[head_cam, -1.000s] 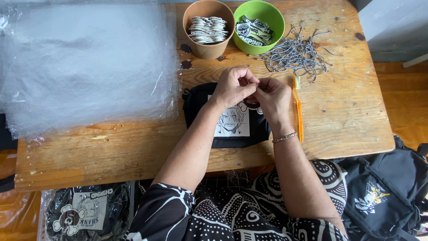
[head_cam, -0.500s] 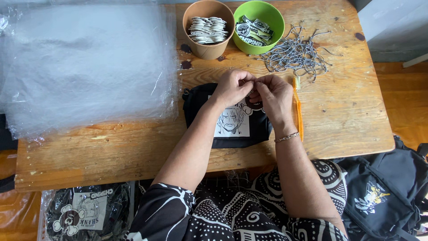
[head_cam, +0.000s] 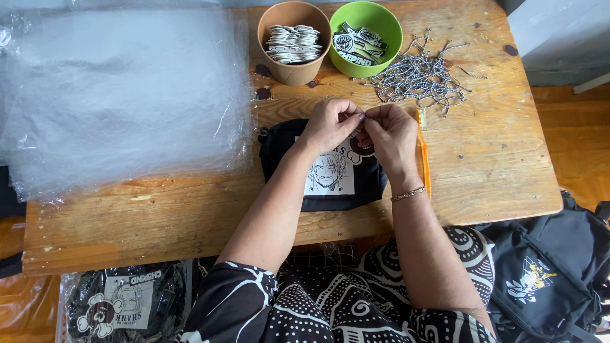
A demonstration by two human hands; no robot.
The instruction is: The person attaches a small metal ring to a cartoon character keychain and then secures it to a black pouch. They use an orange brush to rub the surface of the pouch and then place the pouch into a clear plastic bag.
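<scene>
Both hands met over the top edge of the black pouch [head_cam: 324,174]; the left hand [head_cam: 330,124] and right hand [head_cam: 391,133] had their fingers pinched together on something small, too hidden to tell. This looked like fixing a piece to the pouch's zip, calling next for fine threading. The pouch lay flat mid-surface [head_cam: 495,159], long axis left-right, print upright toward the person.

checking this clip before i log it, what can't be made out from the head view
- What the fingertips pinch: left hand and right hand close over it.
- Upper part of the black pouch, covered by both hands.
- Orange tool: partly behind the right wrist, kind unclear.
- Tags in the brown cup and green bowl: too small to tell apart.
- Bagged pouch, cut off by the bottom edge.
</scene>
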